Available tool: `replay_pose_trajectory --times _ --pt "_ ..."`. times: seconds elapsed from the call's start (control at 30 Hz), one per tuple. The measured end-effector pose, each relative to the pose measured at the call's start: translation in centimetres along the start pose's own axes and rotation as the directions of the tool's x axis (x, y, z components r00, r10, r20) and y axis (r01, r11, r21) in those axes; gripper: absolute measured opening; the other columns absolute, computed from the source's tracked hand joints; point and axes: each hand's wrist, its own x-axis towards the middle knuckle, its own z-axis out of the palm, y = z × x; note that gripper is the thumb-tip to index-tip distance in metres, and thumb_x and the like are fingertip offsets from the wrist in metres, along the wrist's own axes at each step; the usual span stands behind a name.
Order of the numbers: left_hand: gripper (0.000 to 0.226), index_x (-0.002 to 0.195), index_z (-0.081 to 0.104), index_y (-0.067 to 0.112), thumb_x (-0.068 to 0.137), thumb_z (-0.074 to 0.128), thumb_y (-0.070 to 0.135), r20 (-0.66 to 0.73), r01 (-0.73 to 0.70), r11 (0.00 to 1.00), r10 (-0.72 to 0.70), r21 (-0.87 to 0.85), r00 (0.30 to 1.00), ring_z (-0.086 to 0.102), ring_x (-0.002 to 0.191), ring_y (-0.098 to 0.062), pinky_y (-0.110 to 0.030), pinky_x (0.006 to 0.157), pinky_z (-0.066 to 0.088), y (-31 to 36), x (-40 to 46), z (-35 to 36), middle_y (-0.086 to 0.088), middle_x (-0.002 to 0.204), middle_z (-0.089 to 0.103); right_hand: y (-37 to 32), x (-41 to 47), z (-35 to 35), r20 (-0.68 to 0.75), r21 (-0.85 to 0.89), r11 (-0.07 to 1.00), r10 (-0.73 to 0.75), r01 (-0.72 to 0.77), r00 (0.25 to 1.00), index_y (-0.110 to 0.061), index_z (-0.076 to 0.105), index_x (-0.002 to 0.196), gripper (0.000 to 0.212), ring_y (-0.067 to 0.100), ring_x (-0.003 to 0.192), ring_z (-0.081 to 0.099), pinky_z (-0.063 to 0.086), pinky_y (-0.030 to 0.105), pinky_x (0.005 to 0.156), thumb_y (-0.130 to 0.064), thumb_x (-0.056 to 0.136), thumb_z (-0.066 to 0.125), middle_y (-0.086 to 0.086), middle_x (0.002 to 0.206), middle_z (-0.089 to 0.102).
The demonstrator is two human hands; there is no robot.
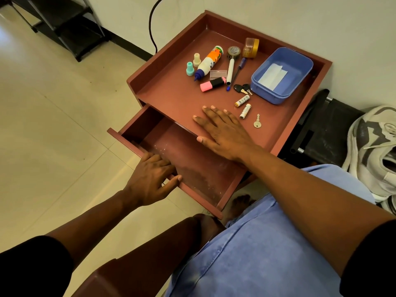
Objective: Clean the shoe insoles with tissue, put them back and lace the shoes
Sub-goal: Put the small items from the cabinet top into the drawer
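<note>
Smooth reddish table — right hand flat on top, left hand's grip curled on drawer rim.

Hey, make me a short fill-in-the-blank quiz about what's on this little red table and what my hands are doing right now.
1. The left hand grips the front edge of the open ____.
2. The right hand rests flat on the ____ of the table.
3. The folded white tissue lies inside the ____ tub.
4. Two batteries lie between the bunch of keys and a single ____.

Missing words: drawer; top; blue; key
</note>
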Motion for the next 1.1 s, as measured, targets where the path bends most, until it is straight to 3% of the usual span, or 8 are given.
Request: replay_pose_trajectory --times 0.37,0.47,0.53,0.67,0.77,0.83,1.0,1.1 --pt "0.039 0.089 0.075 0.028 0.099 0.046 0.053 0.044 0.067 0.995 -0.064 -0.074 0.997 0.051 0.071 -0.002 -0.034 0.078 0.039 -0.1 0.5 -0.2 0.014 0.082 0.07 -0.2 -0.1 -0.2 0.003 0.013 1.0 0.006 -0.006 1.0 -0.039 0.008 0.161 0.066 0.019 0.157 -0.003 0.002 0.043 0.127 -0.063 0.102 0.027 -0.002 0.171 0.001" --pt "0.04 0.093 0.076 0.029 0.098 0.047 0.055 0.039 0.074 0.983 -0.069 -0.166 0.997 0.061 0.071 0.001 -0.03 0.075 0.048 0.0 1.3 -1.0 0.016 0.085 0.072 -0.6 -0.1 -0.9 0.011 0.04 0.999 0.018 -0.019 1.0 -0.037 0.014 0.16 0.064 0.019 0.157 0.0 0.003 0.044 0.127 -0.061 0.103 0.029 -0.001 0.171 0.004" --pt "0.039 0.093 0.075 0.027 0.099 0.048 0.054 0.009 0.081 0.966 -0.081 -0.245 0.997 0.063 0.072 0.0 -0.022 0.064 0.052 0.3 2.4 -1.7 0.015 0.087 0.071 -0.8 -0.3 -1.7 0.004 0.087 0.995 0.041 -0.041 0.999 -0.034 0.024 0.159 0.061 0.02 0.157 0.008 0.009 0.044 0.127 -0.059 0.103 0.033 0.0 0.169 0.013" --pt "0.036 0.091 0.073 0.021 0.101 0.05 0.047 -0.096 0.073 0.954 -0.106 -0.292 0.99 0.062 0.071 -0.003 -0.027 0.059 0.053 1.0 5.8 -2.7 0.01 0.083 0.069 -0.2 -0.6 -3.4 -0.063 0.231 0.967 0.129 -0.111 0.99 -0.026 0.053 0.143 0.049 0.022 0.139 0.043 0.038 0.045 0.115 -0.05 0.101 0.047 0.001 0.149 0.05" --pt "0.021 0.102 0.073 0.018 0.101 0.058 0.032 -0.179 0.017 0.955 -0.073 -0.297 0.981 0.059 0.072 -0.002 -0.019 0.063 0.05 1.8 9.2 -3.3 0.008 0.088 0.07 1.0 -0.7 -4.5 -0.171 0.37 0.907 0.279 -0.201 0.945 -0.025 0.068 0.126 0.033 0.014 0.113 0.059 0.052 0.037 0.096 -0.04 0.098 0.059 -0.004 0.123 0.069" --pt "0.015 0.106 0.072 0.021 0.1 0.06 0.029 -0.181 0.016 0.962 -0.067 -0.272 0.981 0.06 0.078 -0.003 -0.023 0.068 0.052 2.5 11.8 -3.6 0.008 0.094 0.07 1.9 -0.9 -5.2 -0.229 0.389 0.876 0.391 -0.284 0.891 -0.026 0.072 0.12 0.027 0.01 0.105 0.061 0.055 0.031 0.088 -0.035 0.096 0.064 -0.006 0.116 0.072" --pt "0.019 0.115 0.067 0.024 0.098 0.06 0.03 -0.119 0.058 0.965 -0.091 -0.256 0.989 0.057 0.091 -0.007 -0.025 0.075 0.045 4.1 18.4 -3.0 0.007 0.109 0.067 4.0 -1.3 -5.7 -0.321 0.313 0.814 0.575 -0.489 0.752 -0.021 0.073 0.114 0.028 0.023 0.105 0.061 0.058 0.039 0.084 -0.032 0.089 0.067 0.001 0.11 0.071" --pt "0.033 0.128 0.063 0.023 0.095 0.061 0.021 -0.074 0.074 0.965 -0.095 -0.252 0.993 0.059 0.099 -0.012 -0.025 0.081 0.046 4.3 21.8 -2.8 0.002 0.123 0.063 4.4 -1.6 -5.5 -0.277 0.261 0.797 0.603 -0.545 0.748 -0.022 0.069 0.117 0.037 0.027 0.11 0.054 0.053 0.043 0.088 -0.039 0.084 0.066 0.004 0.113 0.065"
